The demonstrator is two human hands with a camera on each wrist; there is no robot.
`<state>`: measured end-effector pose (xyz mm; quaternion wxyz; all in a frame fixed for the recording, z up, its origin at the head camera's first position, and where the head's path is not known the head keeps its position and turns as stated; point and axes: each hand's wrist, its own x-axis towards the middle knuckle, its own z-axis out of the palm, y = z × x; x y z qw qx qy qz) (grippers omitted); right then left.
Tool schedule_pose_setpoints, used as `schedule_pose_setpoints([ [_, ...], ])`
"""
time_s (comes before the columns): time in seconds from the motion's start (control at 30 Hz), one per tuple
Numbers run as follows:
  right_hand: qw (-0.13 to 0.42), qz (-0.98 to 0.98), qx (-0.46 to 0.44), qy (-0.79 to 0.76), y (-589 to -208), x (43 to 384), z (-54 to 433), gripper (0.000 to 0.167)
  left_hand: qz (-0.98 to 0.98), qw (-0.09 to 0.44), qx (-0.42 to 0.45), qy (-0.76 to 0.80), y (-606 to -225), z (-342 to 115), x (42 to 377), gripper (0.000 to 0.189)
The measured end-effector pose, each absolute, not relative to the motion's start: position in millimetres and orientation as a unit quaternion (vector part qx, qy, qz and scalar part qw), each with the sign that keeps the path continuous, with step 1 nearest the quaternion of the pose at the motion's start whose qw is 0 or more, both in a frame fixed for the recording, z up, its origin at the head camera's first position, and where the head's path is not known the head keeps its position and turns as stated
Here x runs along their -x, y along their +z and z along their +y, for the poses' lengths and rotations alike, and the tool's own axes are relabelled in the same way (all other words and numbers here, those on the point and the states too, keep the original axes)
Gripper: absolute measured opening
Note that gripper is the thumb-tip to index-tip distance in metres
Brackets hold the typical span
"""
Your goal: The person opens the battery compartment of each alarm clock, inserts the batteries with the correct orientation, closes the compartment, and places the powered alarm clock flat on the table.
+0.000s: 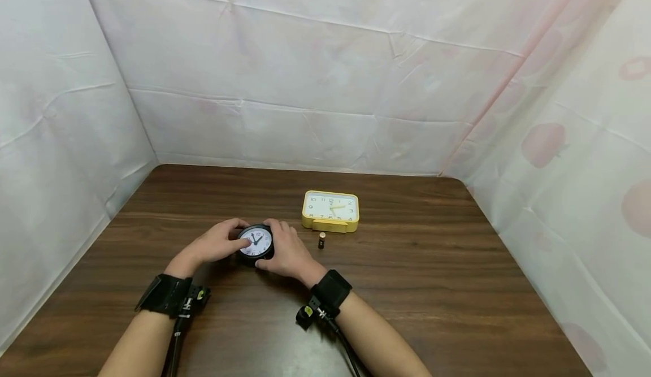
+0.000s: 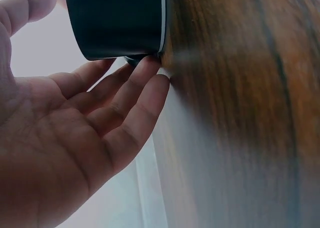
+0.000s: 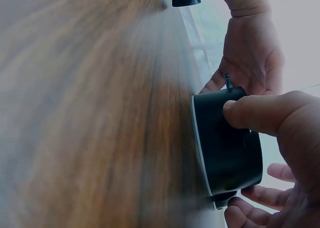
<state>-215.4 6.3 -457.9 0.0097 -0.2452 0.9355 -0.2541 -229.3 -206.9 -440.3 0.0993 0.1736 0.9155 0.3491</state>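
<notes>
A round black alarm clock (image 1: pixel 256 247) with a white dial is between both hands, dial up, its base right at the table in the wrist views. My left hand (image 1: pixel 218 242) holds its left side, thumb over the dial's edge and fingers along the far rim. The right hand (image 1: pixel 291 251) grips the other side, with the thumb on the near side wall (image 3: pixel 225 143) and the fingers around the far side. A small battery (image 1: pixel 321 241) stands to the right of the right hand. Behind it is a yellow rectangular clock (image 1: pixel 330 212).
The dark wood-grain table (image 1: pixel 432 264) has rounded far corners. Pale patterned curtains (image 1: pixel 305 72) enclose its back and sides. Each wrist wears a black strap (image 1: pixel 331 293) with a small camera and cable trailing toward the near edge.
</notes>
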Motion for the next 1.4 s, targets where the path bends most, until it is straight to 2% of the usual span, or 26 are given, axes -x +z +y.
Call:
schedule_pose_setpoints([
  [0.17, 0.001, 0.938, 0.253, -0.239, -457.1, 215.1, 9.7, 0.082, 0.918, 0.094, -0.173, 0.344, -441.2, -208.9, 231.5, 0.048],
  [0.47, -0.039, 0.918, 0.271, -0.286, -442.3, 216.2, 23.3, 0.043, 0.92, 0.091, -0.168, 0.342, -440.8, -210.8, 233.7, 0.051],
  [0.93, -0.11, 0.881, 0.252, -0.385, -435.9, 224.7, 57.1, 0.014, 0.924, 0.081, -0.151, 0.341, -442.2, -207.7, 236.7, 0.051],
  [1.17, -0.163, 0.871, 0.175, -0.43, -427.0, 235.9, 101.0, 0.008, 0.921, 0.031, -0.139, 0.363, -435.1, -191.5, 236.6, 0.059],
  [1.4, -0.149, 0.879, 0.097, -0.442, -427.9, 245.0, 140.2, 0.007, 0.892, 0.023, -0.142, 0.428, -417.3, -151.0, 236.0, 0.05],
])
